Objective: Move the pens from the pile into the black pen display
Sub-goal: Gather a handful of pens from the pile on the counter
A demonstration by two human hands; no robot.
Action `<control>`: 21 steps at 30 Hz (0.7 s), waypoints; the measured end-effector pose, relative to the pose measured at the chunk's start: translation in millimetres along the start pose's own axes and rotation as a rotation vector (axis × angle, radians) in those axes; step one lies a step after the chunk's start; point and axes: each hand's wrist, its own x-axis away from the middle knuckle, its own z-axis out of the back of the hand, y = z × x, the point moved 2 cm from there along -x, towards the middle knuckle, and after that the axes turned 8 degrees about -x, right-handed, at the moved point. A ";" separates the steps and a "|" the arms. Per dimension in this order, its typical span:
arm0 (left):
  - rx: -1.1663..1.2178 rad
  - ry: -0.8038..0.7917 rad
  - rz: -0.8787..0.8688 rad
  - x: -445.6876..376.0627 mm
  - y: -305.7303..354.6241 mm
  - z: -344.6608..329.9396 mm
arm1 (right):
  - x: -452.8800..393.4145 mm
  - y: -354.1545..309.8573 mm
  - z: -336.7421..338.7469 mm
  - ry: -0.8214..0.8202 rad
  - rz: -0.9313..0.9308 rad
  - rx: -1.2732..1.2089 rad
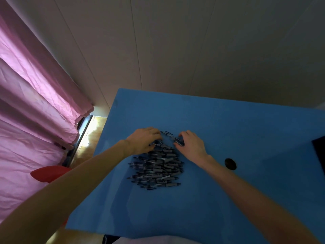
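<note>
The left hand (143, 140) rests on the far left edge of the pile of pens (158, 164), its fingers curled down over the topmost pens; whether the grip is actually closed round any one pen cannot be told, as the fingertips are hidden. The right hand (190, 145) sits at the far right edge of the same pile, fingers bent, with a few pens (177, 140) caught under and against its fingertips (a pinching grip, by the look of it, though blur softens the detail). The two hands lie near each other, with a small gap of scattered pens between them.

The pile itself lies roughly mid-desk, most pens aligned crosswise, dark-bodied with grey sections. It rests directly on the blue desk (228, 199). To the right of the right forearm a round dark hole (230, 163) is set in the desk surface. At the far right edge of the view, a dark object (319, 152) is partly visible, well apart from the pile; its identity cannot be confirmed. A pink curtain (31, 103) hangs on the left, beside a red object (49, 173).
</note>
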 end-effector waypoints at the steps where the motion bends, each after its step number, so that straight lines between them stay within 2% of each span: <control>1: -0.023 -0.013 -0.031 -4.5 1.7 1.3 | 1.1 0.6 -0.1 0.001 -0.007 -0.001; 10: -0.012 -0.118 -0.052 -15.4 -1.2 0.6 | 11.4 5.4 -0.9 0.009 -0.009 -0.002; 15: -0.032 -0.068 0.008 -21.2 5.3 -0.7 | 9.7 4.6 1.0 -0.007 -0.026 0.004; 18: -0.139 -0.064 0.001 -24.2 7.4 0.2 | 8.6 6.1 3.0 0.021 -0.055 0.008; 21: -0.312 -0.133 -0.067 -24.3 5.9 1.1 | 7.9 11.5 7.7 0.054 -0.086 0.038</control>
